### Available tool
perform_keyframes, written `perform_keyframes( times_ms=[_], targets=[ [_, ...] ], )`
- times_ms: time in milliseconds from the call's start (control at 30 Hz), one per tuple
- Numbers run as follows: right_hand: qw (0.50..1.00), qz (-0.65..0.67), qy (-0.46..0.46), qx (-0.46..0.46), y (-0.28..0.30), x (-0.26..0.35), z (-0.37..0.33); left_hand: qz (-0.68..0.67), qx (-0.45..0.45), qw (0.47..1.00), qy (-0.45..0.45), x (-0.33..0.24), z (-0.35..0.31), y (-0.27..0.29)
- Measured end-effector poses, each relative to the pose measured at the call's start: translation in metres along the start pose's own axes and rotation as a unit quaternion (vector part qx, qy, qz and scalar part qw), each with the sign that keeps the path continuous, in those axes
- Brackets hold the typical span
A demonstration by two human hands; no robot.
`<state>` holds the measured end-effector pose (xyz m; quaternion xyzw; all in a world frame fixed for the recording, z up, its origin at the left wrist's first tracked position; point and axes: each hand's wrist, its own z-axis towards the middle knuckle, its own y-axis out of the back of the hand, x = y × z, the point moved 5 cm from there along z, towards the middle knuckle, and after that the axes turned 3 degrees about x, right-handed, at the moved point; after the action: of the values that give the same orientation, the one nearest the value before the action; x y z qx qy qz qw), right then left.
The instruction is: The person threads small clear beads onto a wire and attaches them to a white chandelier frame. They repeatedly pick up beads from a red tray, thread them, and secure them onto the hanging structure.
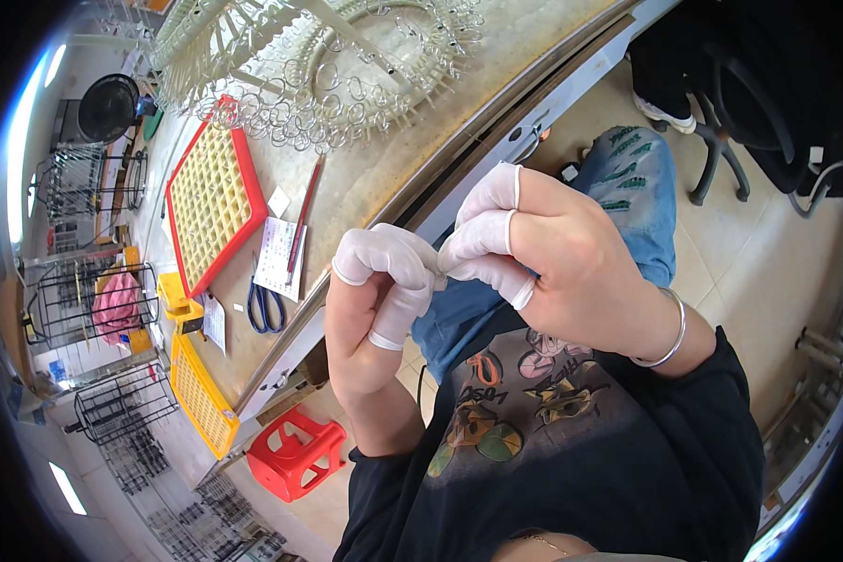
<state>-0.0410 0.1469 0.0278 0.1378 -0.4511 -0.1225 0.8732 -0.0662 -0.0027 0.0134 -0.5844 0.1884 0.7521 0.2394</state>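
My left hand (381, 281) and my right hand (525, 239) meet in front of my body, just off the table's front edge. White finger cots cover the fingertips of both. Each hand is closed in a pinch, and the fingertips touch each other. Whatever sits between them is too small or too hidden to make out. Beside my left hand, on the table, are a dark red pencil (302, 217), a paper slip with writing (278, 255) and scissors with dark blue handles (266, 307).
On the table (365, 187) lie a red-framed tray (251, 178) with a cream grid, a yellow tray (201, 398) and a yellow tape dispenser (173, 298). A round rack of hanging rings (347, 84) stands at the back. Below are a red stool (295, 454) and an office chair (721, 140).
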Motion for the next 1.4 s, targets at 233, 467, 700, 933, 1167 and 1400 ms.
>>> perform_keyframes(
  times_ms=[233,467,700,933,1167,1400],
  targets=[
    [1.0,0.016,-0.02,0.004,-0.001,-0.002,0.001,0.018,-0.01,1.0,-0.008,-0.002,-0.003,0.003],
    [0.998,0.038,-0.058,0.012,0.003,-0.006,0.006,0.048,-0.096,0.994,0.031,-0.011,-0.009,0.005],
    [0.998,0.036,-0.054,0.006,0.008,-0.006,0.012,0.147,-0.148,0.976,0.07,-0.016,-0.006,0.002],
    [0.982,0.075,-0.145,0.092,0.015,-0.01,0.021,0.325,-0.164,0.931,-0.015,-0.044,0.008,0.008],
    [0.904,0.352,-0.229,0.079,0.01,-0.047,0.005,0.162,-0.3,0.916,-0.211,-0.093,-0.005,0.045],
    [0.941,0.319,-0.111,0.014,0.04,-0.05,0.043,0.141,-0.44,0.842,-0.278,-0.1,-0.018,0.064]
  ],
)
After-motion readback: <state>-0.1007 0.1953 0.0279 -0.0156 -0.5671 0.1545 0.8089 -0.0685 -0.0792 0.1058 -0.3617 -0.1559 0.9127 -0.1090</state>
